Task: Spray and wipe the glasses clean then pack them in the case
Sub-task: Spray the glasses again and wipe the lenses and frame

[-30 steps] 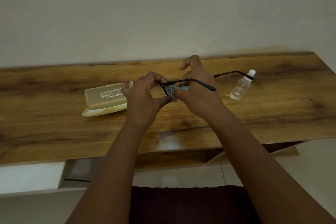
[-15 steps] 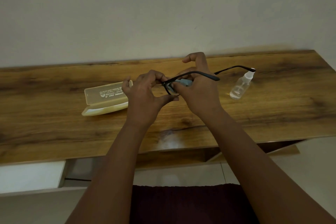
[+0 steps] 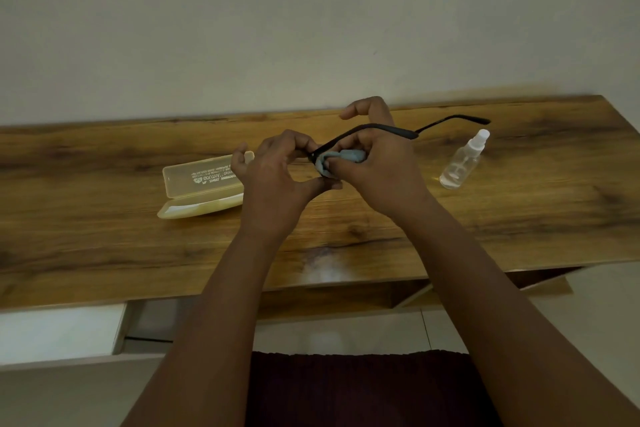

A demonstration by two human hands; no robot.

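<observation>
Black-framed glasses [image 3: 367, 130] are held in the air between your two hands, above the middle of the wooden surface [image 3: 104, 246]. Your left hand [image 3: 277, 177] has its fingers curled around the front of the frame, and the thumb points toward 3 o'clock under it. Your right hand [image 3: 377, 166] pinches a light blue cleaning cloth [image 3: 341, 159] against one lens; the index finger of this hand is lifted and bent above the frame. The lens itself is hidden by the cloth and the fingers. Both temples of the glasses are open and they point toward 3 o'clock; the longer visible one ends just above the spray bottle [image 3: 464, 161].

This small clear spray bottle with a white cap stands on the surface at 3 o'clock from your hands, apart from them. The translucent yellowish glasses case [image 3: 201, 187] lies open on the surface at 9 o'clock, and your left hand partly covers its right end. The lid stands up at the back and has white print on it, too small to read.
</observation>
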